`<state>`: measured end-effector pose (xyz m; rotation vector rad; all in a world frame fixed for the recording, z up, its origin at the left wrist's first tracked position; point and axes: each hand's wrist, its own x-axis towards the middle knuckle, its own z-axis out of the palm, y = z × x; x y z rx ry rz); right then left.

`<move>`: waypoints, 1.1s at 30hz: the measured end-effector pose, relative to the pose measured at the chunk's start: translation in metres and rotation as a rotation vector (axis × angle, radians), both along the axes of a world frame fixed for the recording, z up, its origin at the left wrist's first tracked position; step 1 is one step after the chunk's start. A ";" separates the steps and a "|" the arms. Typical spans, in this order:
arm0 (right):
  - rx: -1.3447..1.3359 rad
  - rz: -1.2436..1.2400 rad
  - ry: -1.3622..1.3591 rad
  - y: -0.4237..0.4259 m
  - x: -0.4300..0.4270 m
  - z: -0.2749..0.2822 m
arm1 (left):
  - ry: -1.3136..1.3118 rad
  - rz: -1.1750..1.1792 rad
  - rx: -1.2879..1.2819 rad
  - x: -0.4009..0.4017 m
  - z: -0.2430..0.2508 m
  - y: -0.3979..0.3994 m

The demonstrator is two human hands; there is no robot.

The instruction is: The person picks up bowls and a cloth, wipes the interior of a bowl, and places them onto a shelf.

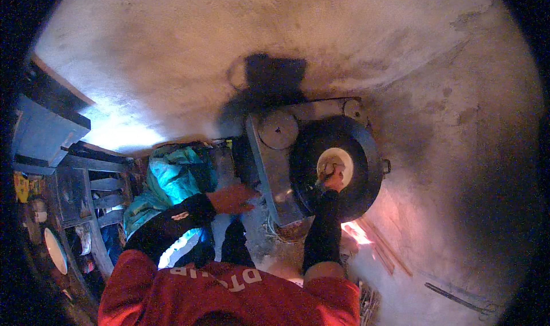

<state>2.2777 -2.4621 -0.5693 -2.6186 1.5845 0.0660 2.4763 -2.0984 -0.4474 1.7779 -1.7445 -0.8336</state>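
Observation:
A large dark round pan (303,154) rests on a metal stove top (275,167). Inside it lies a pale round thing (349,171), possibly a flatbread or liquid; the picture does not settle which. My right hand (334,179) reaches over that pale round, fingers bent around something small and dark that I cannot make out. Held out to the left of the stove, my left hand (235,199) has its fingers apart and nothing visible in it. A round metal stove lid (278,130) lies on the stove behind the pan's left side.
Flames (357,232) glow below the pan beside long wooden sticks (384,248). Metal tongs (457,298) lie at the lower right. A teal plastic sack (176,171) stands at left, near a wooden rack (92,193). A plastered wall (193,47) rises behind the stove.

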 end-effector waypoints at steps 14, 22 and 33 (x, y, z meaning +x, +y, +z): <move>0.739 -0.288 -1.561 0.078 -0.002 0.201 | 0.849 0.334 0.046 -0.069 -0.024 -0.232; 0.865 -0.363 -1.659 0.067 0.004 0.222 | 1.681 0.306 0.147 -0.083 0.005 -0.290; 0.222 0.251 -0.866 0.039 0.012 0.179 | 1.287 0.042 0.162 -0.095 -0.003 -0.296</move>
